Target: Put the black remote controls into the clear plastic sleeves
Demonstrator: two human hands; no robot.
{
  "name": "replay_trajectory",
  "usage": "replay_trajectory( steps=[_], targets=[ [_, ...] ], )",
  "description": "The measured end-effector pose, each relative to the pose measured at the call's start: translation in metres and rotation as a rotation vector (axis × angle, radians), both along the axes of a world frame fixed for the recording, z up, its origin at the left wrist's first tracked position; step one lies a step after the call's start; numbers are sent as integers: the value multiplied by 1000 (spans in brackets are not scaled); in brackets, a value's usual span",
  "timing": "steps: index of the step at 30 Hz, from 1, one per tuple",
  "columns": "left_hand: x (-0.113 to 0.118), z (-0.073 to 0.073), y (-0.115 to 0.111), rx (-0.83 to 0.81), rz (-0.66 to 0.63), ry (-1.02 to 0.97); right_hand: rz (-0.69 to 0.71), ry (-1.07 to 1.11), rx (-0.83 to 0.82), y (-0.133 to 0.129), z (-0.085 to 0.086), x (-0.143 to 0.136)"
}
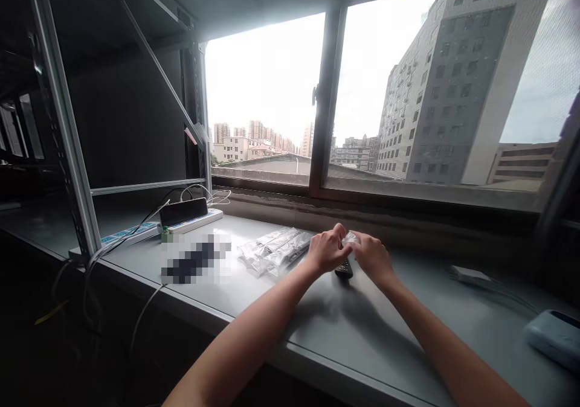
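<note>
A black remote control (345,269) with small buttons shows its lower end between my hands, above the grey shelf. My left hand (327,250) is closed, with thumb and fingers around the remote's upper part, which is mostly hidden. Crumpled clear plastic film (350,238) sits at the remote's far end. My right hand (372,257) is closed too, pinching this film beside the left fingertips. Just left of my hands, several items in clear plastic bags (276,249) lie flat on the shelf.
A dark phone (183,212) leans on a white power strip (211,217) at the left, with cables around it. A pixelated patch covers something dark nearby. At the right lie a white adapter (471,274) with a cable and a light-blue device (555,334). A window stands behind.
</note>
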State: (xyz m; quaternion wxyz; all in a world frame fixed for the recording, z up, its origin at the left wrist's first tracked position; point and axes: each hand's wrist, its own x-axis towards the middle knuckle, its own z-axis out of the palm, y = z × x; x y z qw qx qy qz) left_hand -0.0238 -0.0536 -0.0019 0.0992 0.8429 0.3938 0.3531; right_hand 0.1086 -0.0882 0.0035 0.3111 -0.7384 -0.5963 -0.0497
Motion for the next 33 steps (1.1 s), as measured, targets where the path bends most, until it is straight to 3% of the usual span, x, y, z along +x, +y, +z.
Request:
replay_trajectory(
  steps=[3, 8, 11, 14, 16, 19, 21, 27, 33],
  targets=[
    [1, -4, 7, -203, -73, -167, 28, -23, 108, -3, 0, -3],
    [6, -12, 20, -622, -445, -448, 40, -140, 283, -7, 1, -5],
    [7, -10, 24, -755, -557, -637, 42, -192, 314, -7, 0, -3],
    [5, -6, 26, -851, -508, -802, 130, -267, 368, -5, -2, 0],
    [4, -5, 28, -909, -492, -874, 267, -373, 397, -3, -4, 0],
    [1, -5, 32, -969, -566, -950, 498, -558, 401, 0, -8, -1],
    [-2, -5, 35, -996, -559, -1044, 583, -619, 393, 1, -11, -2],
    [-7, -1, 45, -1037, -367, -1329, 636, -588, 393, -1, -12, -5],
    [-16, 5, 53, -917, -240, -1517, 701, -508, 382, -2, -13, -12]
  ],
)
